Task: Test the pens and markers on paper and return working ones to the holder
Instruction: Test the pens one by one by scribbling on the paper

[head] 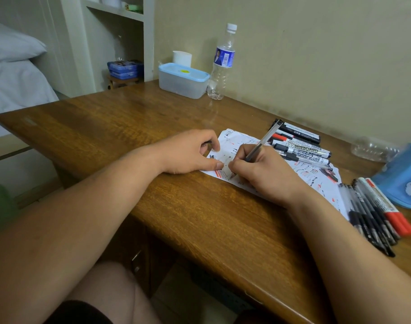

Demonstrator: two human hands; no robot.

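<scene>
A white sheet of paper (232,139), covered with red and black test strokes, lies on the wooden desk (134,127). My right hand (263,171) grips a clear-barrelled black pen (265,139) with its tip down on the paper's near edge. My left hand (190,153) rests on the paper's left end; a small dark thing, maybe the pen's cap, shows between its curled fingers. Whiteboard markers (302,146) lie in a pile on the paper's far side. Several black pens and two red markers (375,211) lie at the right. A blue holder (403,176) lies on its side at the far right.
A lidded plastic box (183,80), a paper roll (182,57) and a water bottle (222,64) stand at the back by the wall. A crumpled clear bottle (373,149) lies near the blue holder. A bed and shelves are to the left of the desk.
</scene>
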